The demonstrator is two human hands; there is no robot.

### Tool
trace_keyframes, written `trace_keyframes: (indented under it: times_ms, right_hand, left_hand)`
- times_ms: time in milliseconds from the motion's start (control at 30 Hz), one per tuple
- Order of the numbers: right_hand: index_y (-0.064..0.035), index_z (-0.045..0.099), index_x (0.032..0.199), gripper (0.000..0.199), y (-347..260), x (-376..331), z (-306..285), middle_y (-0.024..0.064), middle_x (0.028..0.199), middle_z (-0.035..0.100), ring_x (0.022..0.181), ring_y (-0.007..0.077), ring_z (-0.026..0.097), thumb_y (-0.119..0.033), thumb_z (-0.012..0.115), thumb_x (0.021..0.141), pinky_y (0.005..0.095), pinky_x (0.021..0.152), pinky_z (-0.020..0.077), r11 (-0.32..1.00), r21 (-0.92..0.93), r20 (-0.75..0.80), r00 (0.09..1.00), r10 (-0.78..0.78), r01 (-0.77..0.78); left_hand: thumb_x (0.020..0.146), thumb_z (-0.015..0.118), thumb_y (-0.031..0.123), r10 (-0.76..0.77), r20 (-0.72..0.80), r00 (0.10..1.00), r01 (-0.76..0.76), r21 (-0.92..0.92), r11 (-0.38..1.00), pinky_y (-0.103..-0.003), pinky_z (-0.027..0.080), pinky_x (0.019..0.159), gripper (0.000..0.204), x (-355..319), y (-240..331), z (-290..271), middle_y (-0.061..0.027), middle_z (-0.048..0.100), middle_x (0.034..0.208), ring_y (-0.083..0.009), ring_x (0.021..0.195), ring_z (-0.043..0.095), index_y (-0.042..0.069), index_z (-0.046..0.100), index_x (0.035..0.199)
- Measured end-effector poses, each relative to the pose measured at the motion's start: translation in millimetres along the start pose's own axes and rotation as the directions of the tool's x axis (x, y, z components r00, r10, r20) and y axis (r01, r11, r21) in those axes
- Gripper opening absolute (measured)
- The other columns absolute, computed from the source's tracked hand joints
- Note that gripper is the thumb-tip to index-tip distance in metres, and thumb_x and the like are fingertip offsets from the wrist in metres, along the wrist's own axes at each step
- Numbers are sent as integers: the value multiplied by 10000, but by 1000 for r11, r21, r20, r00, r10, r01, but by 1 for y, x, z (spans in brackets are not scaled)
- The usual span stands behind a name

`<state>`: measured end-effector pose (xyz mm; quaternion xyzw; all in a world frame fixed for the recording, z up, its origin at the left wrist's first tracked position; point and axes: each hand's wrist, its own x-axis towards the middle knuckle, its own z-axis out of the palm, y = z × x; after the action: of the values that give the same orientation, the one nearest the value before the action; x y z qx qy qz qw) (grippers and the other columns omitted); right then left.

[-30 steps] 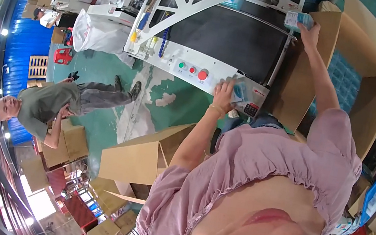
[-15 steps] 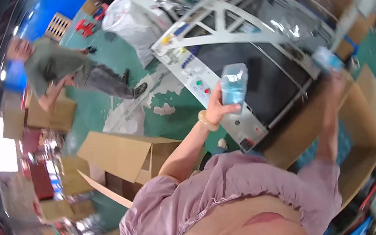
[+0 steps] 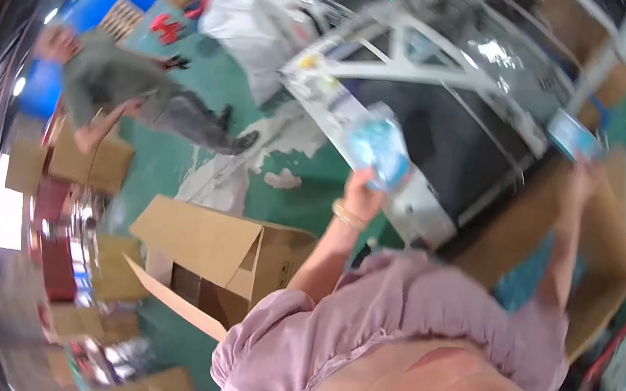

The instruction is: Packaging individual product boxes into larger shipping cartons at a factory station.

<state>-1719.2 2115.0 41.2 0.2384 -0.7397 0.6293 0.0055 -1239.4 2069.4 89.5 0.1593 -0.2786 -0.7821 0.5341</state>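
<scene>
My left hand (image 3: 363,196), with a pale bangle at its wrist, is closed on a light-blue package in clear plastic (image 3: 380,150), held up before the machine's front panel. Out to the right, my right hand (image 3: 582,173) grips a blue-and-white package (image 3: 574,136) above the rim of a tall open carton (image 3: 622,206). Motion blurs both packages, so what is inside them cannot be made out. Light-blue items (image 3: 524,282) lie within that carton, partly hidden by my right arm.
A white-framed machine (image 3: 465,80) with a dark bed stands ahead. Left of me sits an open cardboard box (image 3: 193,246). A person (image 3: 123,93) in a dark green shirt stands farther left, near a white sack (image 3: 255,24). More boxes (image 3: 91,162) are stacked behind.
My view has shifted, so the surroundings sit farther right. The package in my left hand has tilted and turned. My right hand still holds its package near the carton.
</scene>
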Motion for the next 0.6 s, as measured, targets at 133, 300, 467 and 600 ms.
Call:
trace_keyframes:
  times_ms: [133,300,467,600]
  right_hand:
    - [23,446,1067,612,85,-16,36,136,935,543,746,175,537,-378,711,687,301,616,441,978,-94,-123,977,176,-188]
    - [27,426,1081,702,64,-43,66,211,1052,522,991,316,518,-445,713,647,363,841,406,878,-185,-77,897,434,-441]
    - [22,444,1079,688,57,-68,91,220,1084,533,1007,353,524,-488,666,674,370,853,410,762,-265,-80,801,593,-591]
    - [-10,387,1221,793,59,-73,91,195,1146,506,1037,355,501,-575,589,703,407,866,401,659,-682,143,827,544,-316]
  left_hand:
    - [741,603,383,-122,47,991,123,-22,992,-509,352,953,714,-8,8,23,-152,448,1243,-383,1124,441,74,301,1308]
    - [754,608,327,-32,18,999,33,-16,999,-493,323,987,699,-29,14,10,-112,431,1280,-351,1183,400,68,292,1321]
    - [764,597,345,13,-76,997,-13,9,1000,-485,340,977,681,-58,27,-10,-114,429,1283,-344,1170,417,72,305,1316]
    - [779,575,371,-86,-194,977,83,-24,996,-483,378,946,655,-58,22,-3,-120,431,1278,-344,1125,455,82,321,1308]
